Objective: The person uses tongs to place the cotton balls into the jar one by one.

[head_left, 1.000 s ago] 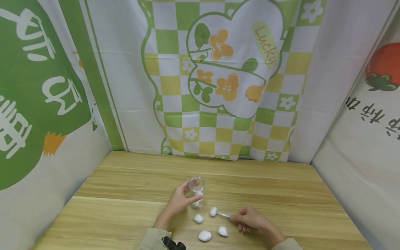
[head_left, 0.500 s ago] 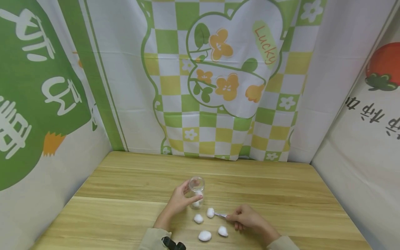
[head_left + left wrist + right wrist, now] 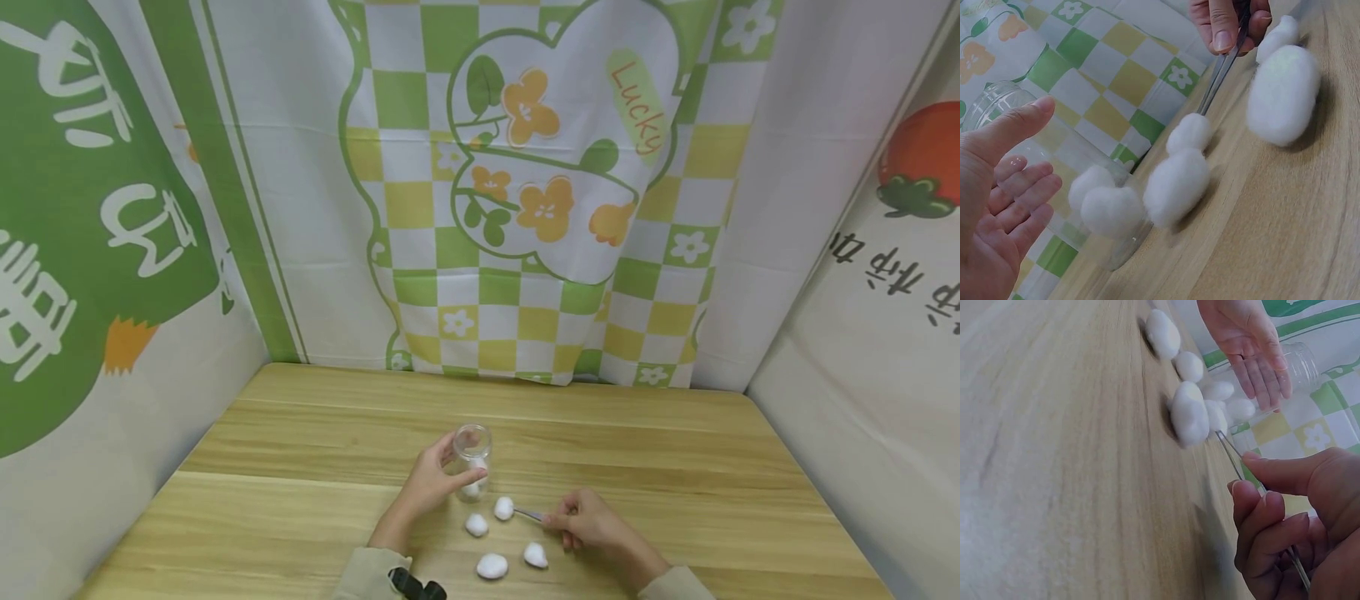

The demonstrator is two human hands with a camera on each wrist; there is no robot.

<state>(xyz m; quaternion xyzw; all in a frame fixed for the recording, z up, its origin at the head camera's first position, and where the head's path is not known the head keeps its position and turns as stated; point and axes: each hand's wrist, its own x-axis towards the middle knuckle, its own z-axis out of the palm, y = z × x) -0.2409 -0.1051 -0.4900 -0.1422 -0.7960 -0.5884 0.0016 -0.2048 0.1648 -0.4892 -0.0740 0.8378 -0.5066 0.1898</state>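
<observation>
A clear jar point(image 3: 473, 446) stands on the table with white cotton balls point(image 3: 1110, 209) at its bottom. My left hand point(image 3: 431, 479) holds it from the left, thumb on the near side and fingers around the far side. In my right hand point(image 3: 592, 521) I pinch metal tweezers point(image 3: 529, 516) between thumb and fingers. The tweezer tips meet a cotton ball point(image 3: 504, 508) just right of the jar's base. In the right wrist view, a nearer cotton ball point(image 3: 1189, 415) partly hides that one.
Three more cotton balls lie loose on the wooden table point(image 3: 637, 450): one point(image 3: 476, 525) before the jar, one point(image 3: 492, 567) nearer me, one point(image 3: 535, 555) to the right. A patterned curtain point(image 3: 517, 325) hangs behind the table, with printed cloths at both sides.
My right hand has moved slightly left with the tweezers, and the cotton ball at their tips has shifted left toward the jar. My left hand and the jar have stayed in place.
</observation>
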